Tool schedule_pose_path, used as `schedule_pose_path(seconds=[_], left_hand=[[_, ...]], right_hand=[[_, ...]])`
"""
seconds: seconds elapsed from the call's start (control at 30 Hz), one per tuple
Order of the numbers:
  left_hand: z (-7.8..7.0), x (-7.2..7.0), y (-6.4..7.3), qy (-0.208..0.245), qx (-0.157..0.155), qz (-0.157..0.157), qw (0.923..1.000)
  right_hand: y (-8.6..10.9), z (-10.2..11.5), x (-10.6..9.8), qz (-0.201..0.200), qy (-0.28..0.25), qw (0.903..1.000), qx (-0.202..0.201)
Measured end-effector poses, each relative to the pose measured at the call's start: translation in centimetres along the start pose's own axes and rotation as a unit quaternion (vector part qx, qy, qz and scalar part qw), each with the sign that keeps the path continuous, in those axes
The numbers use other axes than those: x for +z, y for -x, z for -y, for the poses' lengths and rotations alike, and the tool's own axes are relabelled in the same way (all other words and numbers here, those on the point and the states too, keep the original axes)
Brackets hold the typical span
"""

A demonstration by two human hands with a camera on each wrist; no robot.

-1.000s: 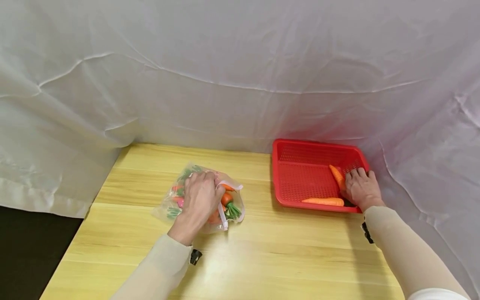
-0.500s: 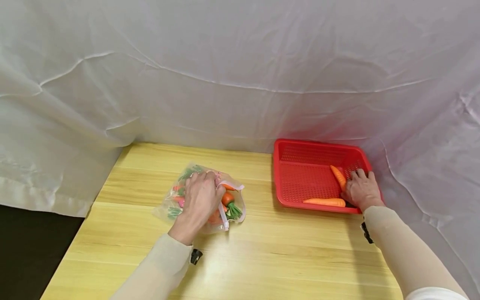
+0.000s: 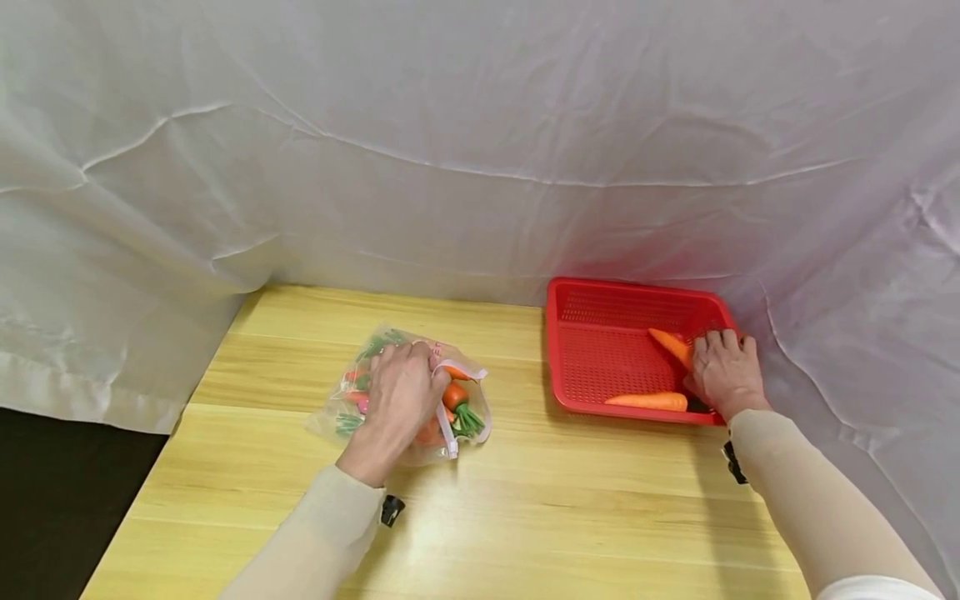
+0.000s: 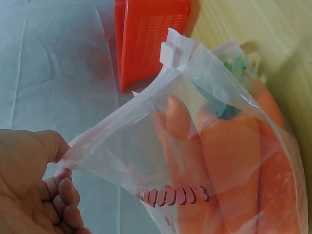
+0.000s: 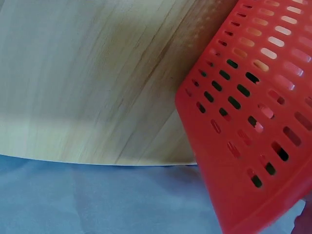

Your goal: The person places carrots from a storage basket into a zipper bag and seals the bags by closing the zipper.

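My left hand (image 3: 401,390) is over a clear zip bag (image 3: 337,408) on the table. In the left wrist view its thumb and forefinger pinch the bag's mouth strip (image 4: 107,122), near a white slider (image 4: 167,54). Orange carrots (image 4: 229,161) with green tops show through the plastic. My right hand (image 3: 726,371) reaches into the right end of a red basket (image 3: 551,350) and grips a carrot (image 3: 670,344), whose thick end it hides. A second carrot (image 3: 648,402) lies along the basket's near side. The right wrist view shows only the basket's outer wall (image 5: 234,102), not the hand.
The basket stands at the back right of the wooden table (image 3: 570,517), close to the grey cloth (image 3: 465,217) hung behind and beside it. A dark area (image 3: 67,492) lies beyond the table's left edge.
The carrot at my right hand has turned, its tip swinging left, as the hand shifted slightly up. My left hand and the bag have stayed in place.
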State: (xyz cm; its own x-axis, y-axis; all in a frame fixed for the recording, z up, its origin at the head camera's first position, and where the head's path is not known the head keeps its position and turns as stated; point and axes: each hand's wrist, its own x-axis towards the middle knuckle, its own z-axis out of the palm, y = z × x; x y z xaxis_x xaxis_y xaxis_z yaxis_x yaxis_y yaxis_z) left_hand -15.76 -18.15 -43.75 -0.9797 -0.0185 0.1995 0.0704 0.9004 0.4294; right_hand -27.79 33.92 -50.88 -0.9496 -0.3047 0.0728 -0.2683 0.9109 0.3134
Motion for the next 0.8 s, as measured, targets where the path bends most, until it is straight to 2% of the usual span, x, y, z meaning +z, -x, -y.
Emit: schedule_pose_path(seconds=[0.3, 0.8], left_hand=[[0.0, -0.2, -0.1, -0.005, 0.002, 0.0, 1.0], [-0.1, -0.4, 0.2, -0.002, -0.002, 0.002, 1.0]], right_hand=[[0.2, 0.0, -1.4, -0.024, 0.007, 0.9997, 0.006], [-0.7, 1.5, -3.8, -0.084, 0.005, 0.9954, -0.044]])
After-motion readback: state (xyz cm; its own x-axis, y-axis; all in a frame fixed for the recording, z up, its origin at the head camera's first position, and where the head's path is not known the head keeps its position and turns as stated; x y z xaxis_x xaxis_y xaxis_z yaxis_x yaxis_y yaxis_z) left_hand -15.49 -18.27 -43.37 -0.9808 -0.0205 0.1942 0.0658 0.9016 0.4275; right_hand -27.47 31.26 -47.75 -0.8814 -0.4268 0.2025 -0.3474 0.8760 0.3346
